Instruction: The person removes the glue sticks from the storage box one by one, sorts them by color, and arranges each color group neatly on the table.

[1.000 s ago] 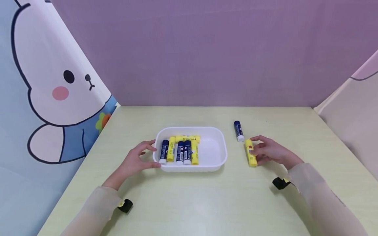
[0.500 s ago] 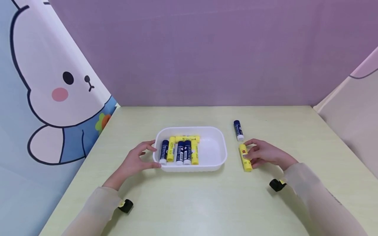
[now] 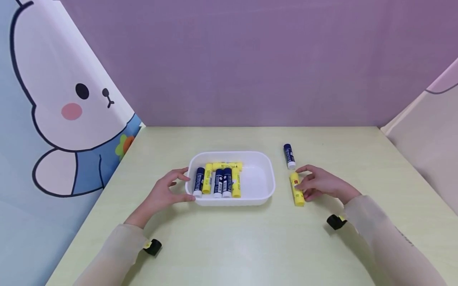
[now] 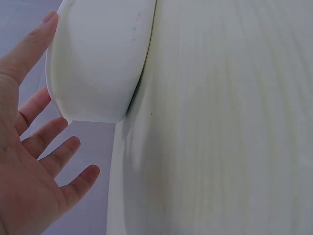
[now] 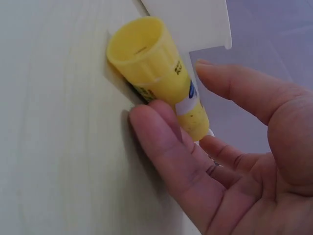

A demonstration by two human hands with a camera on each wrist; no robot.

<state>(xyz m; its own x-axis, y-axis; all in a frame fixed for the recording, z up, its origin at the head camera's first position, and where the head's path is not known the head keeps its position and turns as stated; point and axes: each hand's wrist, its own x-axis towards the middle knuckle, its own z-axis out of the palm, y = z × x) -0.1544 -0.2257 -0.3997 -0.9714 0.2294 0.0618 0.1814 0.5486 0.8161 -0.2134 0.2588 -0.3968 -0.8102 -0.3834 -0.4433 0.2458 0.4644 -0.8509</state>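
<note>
My left hand (image 3: 166, 192) spreads its fingers against the white tray (image 3: 256, 179). My right hand (image 3: 325, 184) touches a yellow glue stick (image 3: 297, 194); whether gripping, I cannot tell.

No wording was legible. Yellow cylindrical plastic tube (image 3: 297, 194) outside the white rounded plastic tray (image 3: 257, 201) bore a red logo patch, dark characters and a blue-and-white mark, all too blurred to read. White-ended dark-blue cylindrical tube (image 3: 289, 156) beyond it had pale print, unreadable. Two more dark-blue tubes (image 3: 218, 182) inside the tray showed barcode-like stripes, too small to decode; yellow tubes (image 3: 236, 182) there had dark print, also unclear. Pale fabric right sleeve (image 3: 386, 238) had small dark marks, illegible.
</note>
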